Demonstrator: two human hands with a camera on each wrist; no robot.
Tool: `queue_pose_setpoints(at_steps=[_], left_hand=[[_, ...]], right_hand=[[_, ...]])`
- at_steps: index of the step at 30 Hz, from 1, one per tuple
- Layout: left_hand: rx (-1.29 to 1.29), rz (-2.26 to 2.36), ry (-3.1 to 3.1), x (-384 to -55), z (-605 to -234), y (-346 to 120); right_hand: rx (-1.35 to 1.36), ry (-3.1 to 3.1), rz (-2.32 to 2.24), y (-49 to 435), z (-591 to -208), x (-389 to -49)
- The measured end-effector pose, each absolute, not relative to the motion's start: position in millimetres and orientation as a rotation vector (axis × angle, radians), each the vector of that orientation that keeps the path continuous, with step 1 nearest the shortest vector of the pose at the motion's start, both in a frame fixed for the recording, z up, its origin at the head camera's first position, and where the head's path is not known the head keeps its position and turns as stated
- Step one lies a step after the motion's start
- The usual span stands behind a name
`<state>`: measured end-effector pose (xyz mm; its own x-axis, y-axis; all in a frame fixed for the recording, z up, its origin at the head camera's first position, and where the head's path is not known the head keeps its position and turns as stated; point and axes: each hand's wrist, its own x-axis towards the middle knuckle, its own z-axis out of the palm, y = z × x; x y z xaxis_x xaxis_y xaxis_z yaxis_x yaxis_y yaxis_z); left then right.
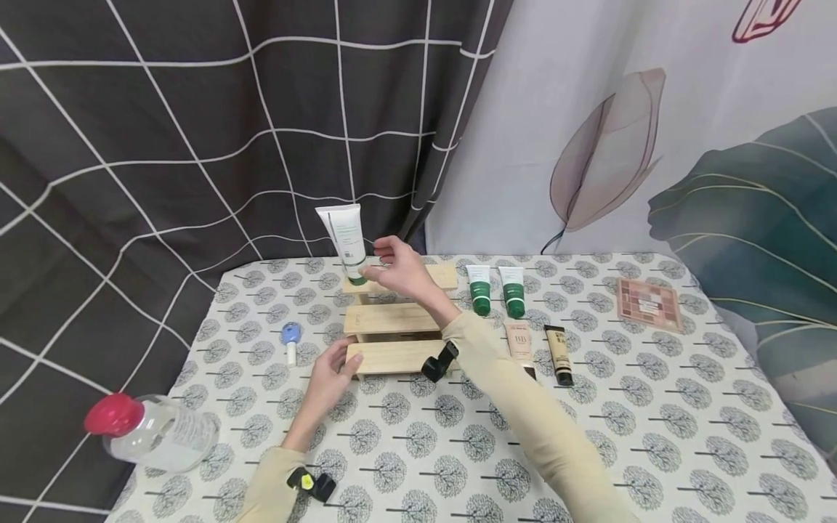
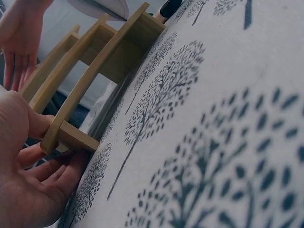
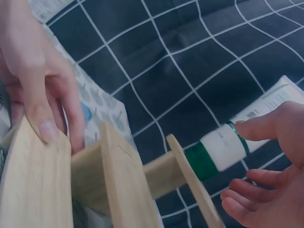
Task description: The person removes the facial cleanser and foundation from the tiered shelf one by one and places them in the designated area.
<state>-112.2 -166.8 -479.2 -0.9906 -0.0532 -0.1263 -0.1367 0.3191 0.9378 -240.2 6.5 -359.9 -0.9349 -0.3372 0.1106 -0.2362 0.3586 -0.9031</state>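
A white squeeze tube with a green cap [image 1: 344, 240] stands cap-down at the left end of the top step of a three-step wooden display rack [image 1: 386, 319]. My right hand [image 1: 404, 273] is beside the tube with its fingers spread apart. Its thumb overlaps the tube in the right wrist view, and the other fingers [image 3: 251, 194] are away from it. My left hand [image 2: 33, 175] grips the left end of the rack's lowest step. The thumb lies on top of the board and the fingers reach around its end support.
Right of the rack are two green-and-white tubes [image 1: 514, 292], a pink BB tube [image 1: 519, 340], a beige tube with a black cap [image 1: 559, 354] and a checkered palette [image 1: 649, 305]. On the left are a small blue-and-white item [image 1: 290, 341] and a red-capped clear bottle [image 1: 157, 432]. Curtains hang behind.
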Motion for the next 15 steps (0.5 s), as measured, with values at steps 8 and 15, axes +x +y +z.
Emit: queue_pose_setpoints(at_steps=[8, 15], left_hand=[[-0.152, 1.800, 2.492, -113.3, -481.6, -164.9], [-0.141, 1.806, 2.497, -112.6, -480.0, -168.5]], right_hand=[[-0.566, 2.515, -1.634, -14.4, -368.1, -239.7], [-0.584, 2.593, -1.578, -23.1, -366.5, -238.1]])
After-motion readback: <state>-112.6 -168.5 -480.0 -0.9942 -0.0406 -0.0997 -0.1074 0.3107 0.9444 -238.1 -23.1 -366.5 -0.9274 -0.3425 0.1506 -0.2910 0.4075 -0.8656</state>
